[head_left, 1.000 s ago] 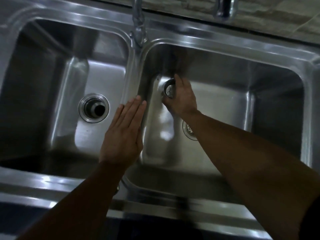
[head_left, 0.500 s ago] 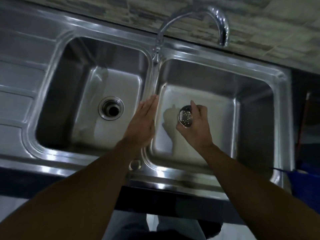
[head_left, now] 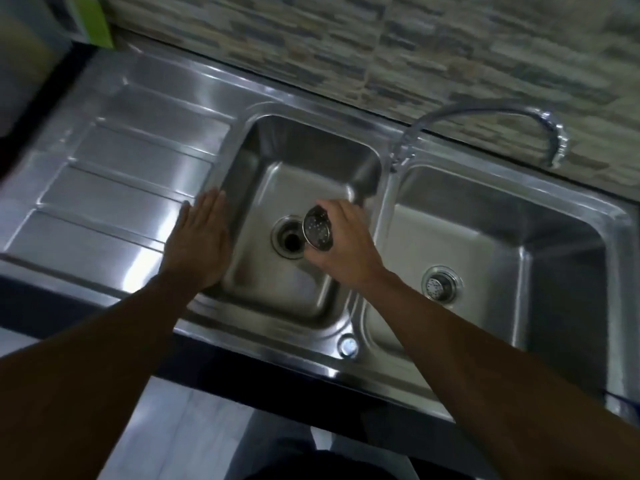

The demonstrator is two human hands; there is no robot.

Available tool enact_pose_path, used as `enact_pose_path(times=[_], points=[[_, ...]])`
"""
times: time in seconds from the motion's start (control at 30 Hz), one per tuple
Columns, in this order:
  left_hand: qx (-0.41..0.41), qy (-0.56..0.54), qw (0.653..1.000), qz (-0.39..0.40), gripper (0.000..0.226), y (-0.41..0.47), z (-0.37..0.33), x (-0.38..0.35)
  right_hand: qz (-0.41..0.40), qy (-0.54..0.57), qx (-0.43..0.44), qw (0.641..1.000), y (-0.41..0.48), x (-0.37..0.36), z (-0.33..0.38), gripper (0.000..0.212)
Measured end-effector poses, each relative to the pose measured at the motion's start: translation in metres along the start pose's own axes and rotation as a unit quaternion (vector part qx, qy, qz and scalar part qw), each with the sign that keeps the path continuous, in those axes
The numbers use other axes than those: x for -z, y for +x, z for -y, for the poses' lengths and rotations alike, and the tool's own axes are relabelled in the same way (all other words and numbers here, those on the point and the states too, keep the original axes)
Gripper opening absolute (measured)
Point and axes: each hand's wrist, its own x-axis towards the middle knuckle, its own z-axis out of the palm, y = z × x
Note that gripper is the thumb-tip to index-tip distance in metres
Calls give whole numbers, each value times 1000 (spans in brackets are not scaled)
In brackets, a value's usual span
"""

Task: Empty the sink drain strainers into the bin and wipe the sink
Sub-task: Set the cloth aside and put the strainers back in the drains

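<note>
A steel double sink fills the view. My right hand point(head_left: 343, 242) grips a round perforated metal strainer point(head_left: 317, 230), tilted, above the left basin point(head_left: 311, 161) just right of its open drain hole point(head_left: 290, 241). A second strainer point(head_left: 440, 285) sits in the drain of the right basin point(head_left: 554, 237). My left hand point(head_left: 199, 244) lies flat with straight fingers on the left basin's rim, where it meets the drainboard point(head_left: 114, 188).
A curved chrome tap point(head_left: 485, 114) rises behind the divider and arcs over the right basin. A stone-pattern tiled wall point(head_left: 381, 39) runs behind. A green box point(head_left: 93, 22) stands at the back left. The dark counter edge point(head_left: 259, 379) runs below the sink.
My right hand has carried the strainer from over the right basin to over the left basin's drain. My left hand has shifted from the divider to the left basin's left rim. The view has swung left.
</note>
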Motion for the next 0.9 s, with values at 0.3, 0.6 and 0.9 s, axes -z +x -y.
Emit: enact_pose_path(times=[0.3,0.6,0.9], points=[[-9,14,1000,-21,65,-16,48,-21,113,-91,-38,989,53,-96,-15,88],[2,32,999,-34,66,-11,48,-27,136,-73,-85,984,71,-140,-42,94],[3,49,998,-31,68,-9,49,-28,150,-93,-76,981,69,-151,-55,96]])
